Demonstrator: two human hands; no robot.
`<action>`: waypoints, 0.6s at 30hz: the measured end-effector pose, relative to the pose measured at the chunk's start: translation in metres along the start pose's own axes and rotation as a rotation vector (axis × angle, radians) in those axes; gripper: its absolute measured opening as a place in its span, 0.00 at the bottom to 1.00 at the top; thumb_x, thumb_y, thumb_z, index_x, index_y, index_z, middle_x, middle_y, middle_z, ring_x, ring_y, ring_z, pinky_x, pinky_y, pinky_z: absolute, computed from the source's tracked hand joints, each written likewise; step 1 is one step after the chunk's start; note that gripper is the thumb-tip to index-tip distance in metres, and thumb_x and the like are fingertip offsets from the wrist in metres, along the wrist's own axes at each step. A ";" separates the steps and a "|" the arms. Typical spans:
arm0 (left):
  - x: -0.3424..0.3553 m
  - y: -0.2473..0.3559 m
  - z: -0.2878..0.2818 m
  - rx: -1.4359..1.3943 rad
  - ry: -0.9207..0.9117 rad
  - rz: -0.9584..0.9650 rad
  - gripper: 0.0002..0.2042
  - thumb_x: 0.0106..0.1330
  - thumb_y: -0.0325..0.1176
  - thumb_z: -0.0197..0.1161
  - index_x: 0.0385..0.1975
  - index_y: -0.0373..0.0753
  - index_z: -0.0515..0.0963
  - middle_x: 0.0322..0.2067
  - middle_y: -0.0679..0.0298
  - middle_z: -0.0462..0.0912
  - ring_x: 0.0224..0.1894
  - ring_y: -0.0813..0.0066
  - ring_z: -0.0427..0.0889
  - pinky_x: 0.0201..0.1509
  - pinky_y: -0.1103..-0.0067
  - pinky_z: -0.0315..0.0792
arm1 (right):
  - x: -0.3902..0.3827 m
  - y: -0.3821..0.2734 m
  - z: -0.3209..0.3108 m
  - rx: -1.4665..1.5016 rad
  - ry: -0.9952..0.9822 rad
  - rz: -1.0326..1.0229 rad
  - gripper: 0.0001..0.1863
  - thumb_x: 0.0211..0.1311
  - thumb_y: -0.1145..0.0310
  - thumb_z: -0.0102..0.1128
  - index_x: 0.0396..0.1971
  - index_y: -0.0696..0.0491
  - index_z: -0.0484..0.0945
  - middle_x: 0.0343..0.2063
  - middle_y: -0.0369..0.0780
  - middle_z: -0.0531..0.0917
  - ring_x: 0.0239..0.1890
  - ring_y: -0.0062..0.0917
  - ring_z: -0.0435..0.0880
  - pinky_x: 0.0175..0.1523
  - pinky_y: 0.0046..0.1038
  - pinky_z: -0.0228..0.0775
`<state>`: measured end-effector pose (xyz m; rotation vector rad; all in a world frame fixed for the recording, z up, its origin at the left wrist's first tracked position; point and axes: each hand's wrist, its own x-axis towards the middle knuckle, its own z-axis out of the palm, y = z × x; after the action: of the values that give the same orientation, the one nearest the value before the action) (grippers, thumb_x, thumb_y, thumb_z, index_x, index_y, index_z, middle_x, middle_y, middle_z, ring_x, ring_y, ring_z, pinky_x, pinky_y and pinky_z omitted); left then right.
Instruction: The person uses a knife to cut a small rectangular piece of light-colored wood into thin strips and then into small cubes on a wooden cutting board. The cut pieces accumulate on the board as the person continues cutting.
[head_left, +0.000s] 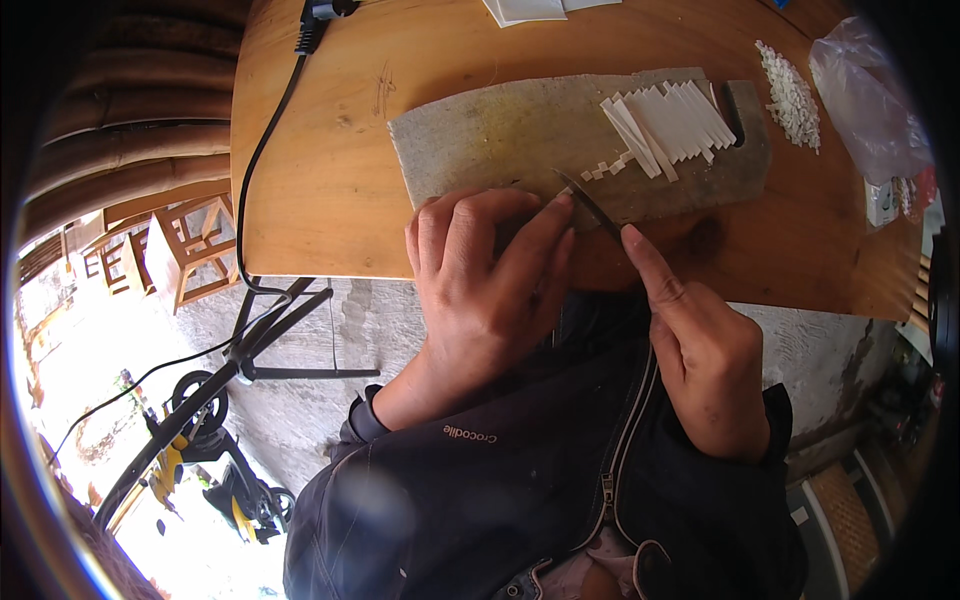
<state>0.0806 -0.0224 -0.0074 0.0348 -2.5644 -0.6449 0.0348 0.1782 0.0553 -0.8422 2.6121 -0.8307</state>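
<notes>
A worn greyish cutting board (480, 140) lies along the table's near edge. At its near side my right hand (705, 345) grips a small knife (598, 208), index finger stretched along the back of the blade. My left hand (490, 265) rests on the board's near left edge, fingers curled and pressed together beside the blade; whatever they pinch is hidden. A row of thin white strips (675, 120) lies side by side on the right part of the board. Several small white cut pieces (608, 168) trail from the strips toward the knife tip.
On the wooden table (330, 190), right of the board, sit a heap of small white bits (790, 98) and a clear plastic bag (865, 85). White sheets (530, 10) lie at the far edge. A black cable (262, 160) hangs over the left edge near a tripod (240, 362).
</notes>
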 end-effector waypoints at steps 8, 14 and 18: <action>0.000 0.001 0.001 0.013 0.006 -0.005 0.16 0.56 0.30 0.75 0.46 0.46 0.88 0.43 0.66 0.80 0.47 0.62 0.77 0.52 0.66 0.69 | -0.001 0.000 0.000 0.020 0.000 -0.002 0.41 0.55 0.89 0.61 0.70 0.45 0.76 0.21 0.42 0.69 0.20 0.30 0.71 0.31 0.38 0.69; 0.000 0.000 0.001 0.013 0.010 -0.005 0.16 0.56 0.30 0.75 0.46 0.46 0.88 0.43 0.66 0.80 0.47 0.62 0.76 0.52 0.66 0.69 | -0.002 0.001 0.003 -0.087 0.010 -0.049 0.42 0.52 0.85 0.64 0.71 0.44 0.75 0.20 0.39 0.67 0.18 0.30 0.73 0.27 0.37 0.71; -0.001 0.000 0.002 0.003 0.020 -0.002 0.15 0.57 0.30 0.75 0.46 0.46 0.87 0.43 0.66 0.80 0.47 0.62 0.76 0.52 0.66 0.69 | -0.004 -0.005 0.008 -0.259 0.030 -0.074 0.42 0.51 0.82 0.65 0.71 0.44 0.75 0.19 0.38 0.65 0.17 0.29 0.74 0.25 0.36 0.72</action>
<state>0.0800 -0.0217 -0.0094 0.0443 -2.5463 -0.6377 0.0438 0.1741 0.0528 -1.0058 2.7693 -0.5313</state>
